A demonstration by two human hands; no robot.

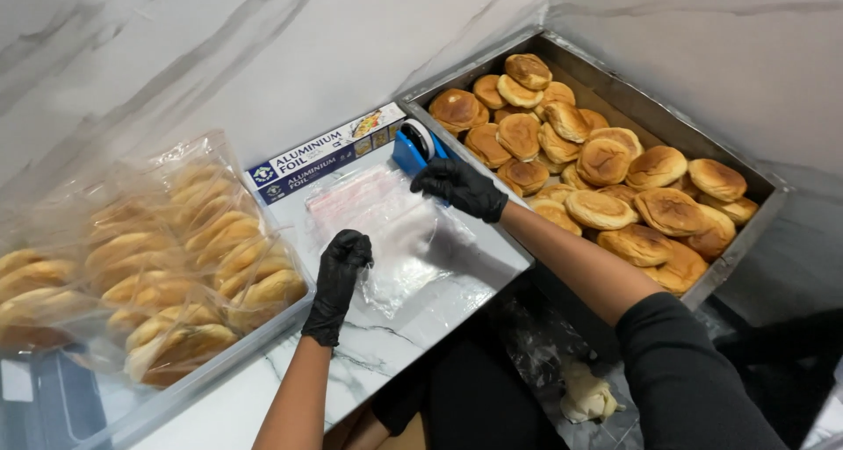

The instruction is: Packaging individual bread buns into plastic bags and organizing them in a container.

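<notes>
Bright, even overhead light; soft shadows, slight blur at edges.

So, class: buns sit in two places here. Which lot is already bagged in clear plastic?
The buns at the left, wrapped in clear bags inside the tub. Those in the metal tray at the right lie loose and unwrapped.

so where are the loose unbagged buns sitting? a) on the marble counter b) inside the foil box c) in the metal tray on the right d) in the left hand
c: the bare buns are piled in the metal tray on the right.
</notes>
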